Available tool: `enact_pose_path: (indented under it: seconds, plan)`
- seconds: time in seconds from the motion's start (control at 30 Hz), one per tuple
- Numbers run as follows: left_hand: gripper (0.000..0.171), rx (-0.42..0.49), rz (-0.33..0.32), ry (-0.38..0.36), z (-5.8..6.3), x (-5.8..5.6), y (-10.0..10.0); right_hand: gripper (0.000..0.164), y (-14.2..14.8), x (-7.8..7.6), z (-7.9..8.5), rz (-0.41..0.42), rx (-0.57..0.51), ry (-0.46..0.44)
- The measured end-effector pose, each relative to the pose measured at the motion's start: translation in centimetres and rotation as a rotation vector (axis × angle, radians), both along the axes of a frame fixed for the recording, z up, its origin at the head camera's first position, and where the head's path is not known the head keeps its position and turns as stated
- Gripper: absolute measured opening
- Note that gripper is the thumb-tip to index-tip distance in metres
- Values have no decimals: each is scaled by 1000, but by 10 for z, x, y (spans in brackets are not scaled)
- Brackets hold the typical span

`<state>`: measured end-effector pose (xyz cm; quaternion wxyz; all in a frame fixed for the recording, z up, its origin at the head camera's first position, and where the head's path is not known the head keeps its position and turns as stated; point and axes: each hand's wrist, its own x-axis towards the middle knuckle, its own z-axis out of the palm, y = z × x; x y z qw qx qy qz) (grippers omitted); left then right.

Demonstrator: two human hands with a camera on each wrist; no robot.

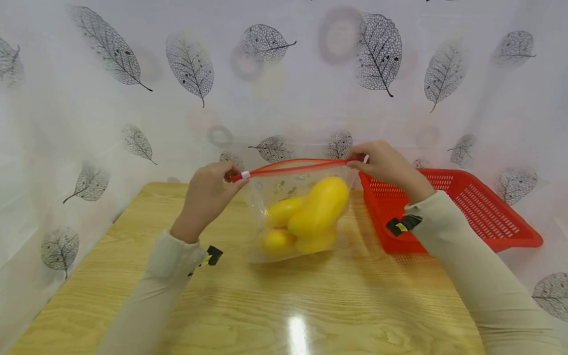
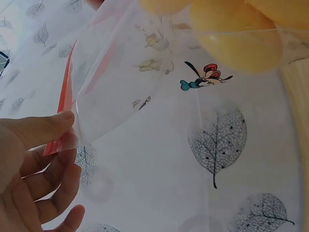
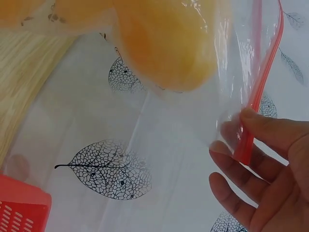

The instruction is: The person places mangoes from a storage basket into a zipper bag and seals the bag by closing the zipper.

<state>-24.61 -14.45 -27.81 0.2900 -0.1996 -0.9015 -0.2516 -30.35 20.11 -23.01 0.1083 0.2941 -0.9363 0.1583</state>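
Observation:
A clear zip bag (image 1: 257,197) with a red zip edge hangs between both hands. Several yellow mango-like fruits (image 1: 319,207) lie in its lower part. My left hand (image 1: 206,195) pinches the top left corner, beside the white slider (image 1: 246,174). At the top right corner, my right hand (image 1: 383,162) pinches the red edge between thumb and fingers. The two red strips stand apart along the middle, so the bag's mouth gapes there. In the left wrist view, the thumb presses the red strip (image 2: 66,92); small printed pictures show on the plastic.
A red plastic basket (image 1: 483,207) with slotted walls stands on the right, partly behind the right forearm. The wooden table (image 1: 284,301) spreads beneath the bag. Behind it hangs a white curtain (image 1: 284,108) printed with dark leaves.

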Motion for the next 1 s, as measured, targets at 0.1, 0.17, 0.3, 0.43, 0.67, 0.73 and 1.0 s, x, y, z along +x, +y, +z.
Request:
enact_pose_path:
  seconds: [0.1,0.17,0.3,0.43,0.67,0.73,1.0]
  plan:
    - [19,22,35,-9,-1,0,-1,17,-3,0,0,-7,12,-8]
    - [20,27,53,-7,-1,0,0,20,-6,1,1,1,15,-9]
    - [21,31,88,14,-1,0,1,26,-13,1,2,27,23,8]
    - [20,35,103,29,-2,0,2,35,-22,4,3,51,36,25]
    - [19,39,111,36,-3,0,2,34,-57,17,9,137,30,118]
    - [18,39,111,40,-3,0,2,29,-71,21,11,179,20,170]
    - [11,39,103,79,-3,0,4,21,-123,20,4,324,28,333]
